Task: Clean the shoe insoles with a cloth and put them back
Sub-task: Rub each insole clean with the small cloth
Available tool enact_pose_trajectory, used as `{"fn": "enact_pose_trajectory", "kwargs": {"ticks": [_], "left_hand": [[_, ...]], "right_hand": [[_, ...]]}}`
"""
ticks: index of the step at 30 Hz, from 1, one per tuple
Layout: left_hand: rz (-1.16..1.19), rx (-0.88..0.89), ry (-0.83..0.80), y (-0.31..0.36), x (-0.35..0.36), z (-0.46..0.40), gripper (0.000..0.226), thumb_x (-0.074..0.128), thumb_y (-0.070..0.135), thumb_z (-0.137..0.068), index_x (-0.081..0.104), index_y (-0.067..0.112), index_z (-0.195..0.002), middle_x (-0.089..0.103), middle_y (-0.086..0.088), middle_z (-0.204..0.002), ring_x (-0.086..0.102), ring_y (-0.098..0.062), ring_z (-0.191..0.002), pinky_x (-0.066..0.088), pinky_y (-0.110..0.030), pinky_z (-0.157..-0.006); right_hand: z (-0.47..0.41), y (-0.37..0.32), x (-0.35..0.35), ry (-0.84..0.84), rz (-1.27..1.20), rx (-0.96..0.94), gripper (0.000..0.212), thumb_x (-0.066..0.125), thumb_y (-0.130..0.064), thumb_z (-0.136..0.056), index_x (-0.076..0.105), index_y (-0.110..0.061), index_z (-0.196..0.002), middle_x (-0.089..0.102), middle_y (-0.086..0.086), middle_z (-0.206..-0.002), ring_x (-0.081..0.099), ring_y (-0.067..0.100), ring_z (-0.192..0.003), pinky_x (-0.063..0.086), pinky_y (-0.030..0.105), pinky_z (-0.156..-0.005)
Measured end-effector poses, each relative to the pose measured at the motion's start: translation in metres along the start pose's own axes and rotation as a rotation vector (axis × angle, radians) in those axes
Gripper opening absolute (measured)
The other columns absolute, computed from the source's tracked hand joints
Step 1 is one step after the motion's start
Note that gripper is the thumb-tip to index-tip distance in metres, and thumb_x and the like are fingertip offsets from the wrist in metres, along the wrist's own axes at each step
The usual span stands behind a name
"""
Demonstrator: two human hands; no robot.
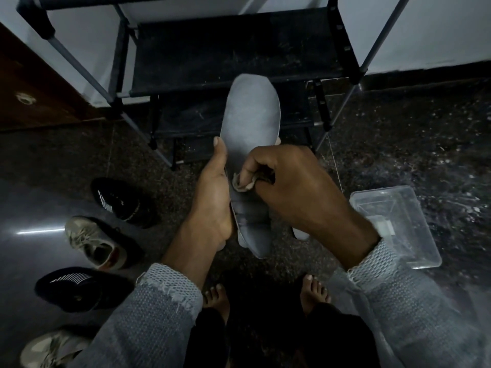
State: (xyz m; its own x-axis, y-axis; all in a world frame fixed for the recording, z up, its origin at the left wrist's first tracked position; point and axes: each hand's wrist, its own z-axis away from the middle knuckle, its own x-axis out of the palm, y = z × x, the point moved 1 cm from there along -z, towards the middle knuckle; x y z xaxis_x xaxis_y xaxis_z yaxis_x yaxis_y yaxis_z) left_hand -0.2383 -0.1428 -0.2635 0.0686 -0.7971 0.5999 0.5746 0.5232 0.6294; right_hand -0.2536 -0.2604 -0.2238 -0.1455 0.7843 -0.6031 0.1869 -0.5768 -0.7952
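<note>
The person stands barefoot in front of the black shoe rack (239,49), holding a grey insole (249,123) up in the air between themselves and the rack, its toe end pointing toward the rack's shelves. The left hand (215,197) grips the insole along its left edge, thumb lying up the side and fingers wrapped behind it. The right hand (289,187) is curled tight around a small bunched cloth (243,183), pressing it against the insole's face about midway along. A second grey piece shows just behind the held insole, near the right wrist; I can't tell for certain whether it is the other insole. To do this wipe well, I'd say the cloth should travel in long strokes from heel to toe, with the left hand bracing from behind so the insole doesn't flex away under pressure. The lower part looks creased, so it probably wants flattening against the palm before the cloth passes over it. The grip will likely need shifting to reach the patch under the thumb. Left of the rack, four shoes sit in a row on the floor: a black sneaker (122,203), a tan one (101,243), another black (77,288), another tan (50,346). Right of the rack lies a clear plastic tub (398,224).
</note>
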Motion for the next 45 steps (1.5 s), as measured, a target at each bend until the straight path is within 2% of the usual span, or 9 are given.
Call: {"fn": "enact_pose_trajectory", "kwargs": {"ticks": [4, 7, 14, 20, 25, 28, 33, 38, 45], "left_hand": [[-0.004, -0.023, 0.04, -0.002, 0.006, -0.003, 0.06, 0.027, 0.055, -0.1, 0.063, 0.007, -0.105, 0.07, -0.011, -0.094, 0.064, -0.024, -0.097, 0.048, -0.044, -0.095], [0.016, -0.056, 0.067, -0.003, 0.008, -0.002, 0.059, 0.028, 0.056, -0.099, 0.061, 0.008, -0.111, 0.065, -0.014, -0.112, 0.055, -0.029, -0.121, 0.036, -0.05, -0.111], [-0.021, -0.013, 0.071, 0.002, -0.006, -0.003, 0.064, 0.03, 0.057, -0.099, 0.06, 0.008, -0.127, 0.067, -0.016, -0.121, 0.064, -0.029, -0.114, 0.047, -0.045, -0.101], [-0.155, -0.027, 0.098, -0.004, 0.005, -0.008, 0.053, 0.021, 0.046, -0.104, 0.057, 0.01, -0.09, 0.07, 0.0, -0.062, 0.069, -0.004, -0.064, 0.056, -0.02, -0.053], [-0.022, -0.023, 0.102, -0.002, 0.001, -0.001, 0.057, 0.03, 0.054, -0.1, 0.064, 0.009, -0.112, 0.073, -0.01, -0.101, 0.068, -0.023, -0.102, 0.052, -0.037, -0.087], [-0.062, -0.001, 0.105, 0.001, 0.002, 0.0, 0.058, 0.029, 0.053, -0.1, 0.064, 0.009, -0.112, 0.074, -0.011, -0.099, 0.071, -0.023, -0.094, 0.058, -0.035, -0.08], [-0.242, -0.024, 0.116, 0.001, 0.014, 0.008, 0.067, 0.026, 0.052, -0.101, 0.039, 0.003, -0.144, 0.068, -0.013, -0.117, 0.072, -0.018, -0.078, 0.057, -0.029, -0.072], [-0.173, -0.01, 0.095, -0.005, 0.01, 0.001, 0.039, 0.027, 0.051, -0.102, 0.055, 0.025, -0.093, 0.068, 0.012, -0.061, 0.066, -0.001, -0.055, 0.055, -0.016, -0.054], [-0.092, -0.038, 0.109, -0.002, 0.01, -0.001, 0.059, 0.02, 0.047, -0.103, 0.064, 0.008, -0.1, 0.075, -0.008, -0.085, 0.072, -0.017, -0.079, 0.059, -0.03, -0.068]], "right_hand": [[0.0, 0.009, 0.0, 0.203, 0.059, 0.068, 0.025, 0.061, 0.005, -0.08, 0.069, -0.019, -0.079, 0.067, -0.012, -0.079, 0.062, 0.002, -0.076, 0.053, 0.021, -0.071], [0.001, 0.009, 0.005, 0.278, 0.077, 0.062, 0.024, 0.06, 0.005, -0.081, 0.07, -0.017, -0.08, 0.069, -0.007, -0.082, 0.063, 0.005, -0.077, 0.054, 0.028, -0.071], [-0.001, 0.002, -0.004, -0.063, 0.014, -0.036, 0.023, 0.063, 0.006, -0.078, 0.07, -0.016, -0.077, 0.068, -0.013, -0.076, 0.063, 0.0, -0.08, 0.05, 0.013, -0.071], [-0.001, 0.01, -0.001, 0.256, 0.096, 0.064, 0.022, 0.062, 0.003, -0.081, 0.069, -0.018, -0.079, 0.069, -0.008, -0.082, 0.063, 0.006, -0.077, 0.055, 0.032, -0.071], [0.0, -0.001, 0.004, 0.085, -0.037, -0.039, 0.021, 0.062, 0.006, -0.08, 0.07, -0.013, -0.079, 0.069, -0.01, -0.077, 0.063, 0.002, -0.077, 0.051, 0.015, -0.071], [-0.002, 0.004, -0.002, 0.011, -0.027, -0.022, 0.024, 0.064, 0.007, -0.078, 0.069, -0.017, -0.077, 0.065, -0.015, -0.074, 0.063, 0.0, -0.076, 0.05, 0.011, -0.07], [0.0, 0.012, -0.003, 0.224, 0.034, 0.1, 0.018, 0.065, -0.003, -0.084, 0.067, -0.019, -0.078, 0.067, -0.011, -0.079, 0.062, 0.003, -0.076, 0.054, 0.023, -0.069], [-0.001, 0.013, -0.001, 0.364, -0.082, 0.155, 0.009, 0.072, -0.008, -0.083, 0.069, -0.013, -0.077, 0.067, -0.012, -0.075, 0.062, 0.0, -0.074, 0.047, 0.009, -0.065], [-0.001, 0.013, -0.003, 0.362, -0.152, 0.197, 0.016, 0.073, -0.008, -0.082, 0.066, -0.021, -0.075, 0.064, -0.017, -0.073, 0.062, -0.005, -0.073, 0.046, 0.006, -0.065]]}}
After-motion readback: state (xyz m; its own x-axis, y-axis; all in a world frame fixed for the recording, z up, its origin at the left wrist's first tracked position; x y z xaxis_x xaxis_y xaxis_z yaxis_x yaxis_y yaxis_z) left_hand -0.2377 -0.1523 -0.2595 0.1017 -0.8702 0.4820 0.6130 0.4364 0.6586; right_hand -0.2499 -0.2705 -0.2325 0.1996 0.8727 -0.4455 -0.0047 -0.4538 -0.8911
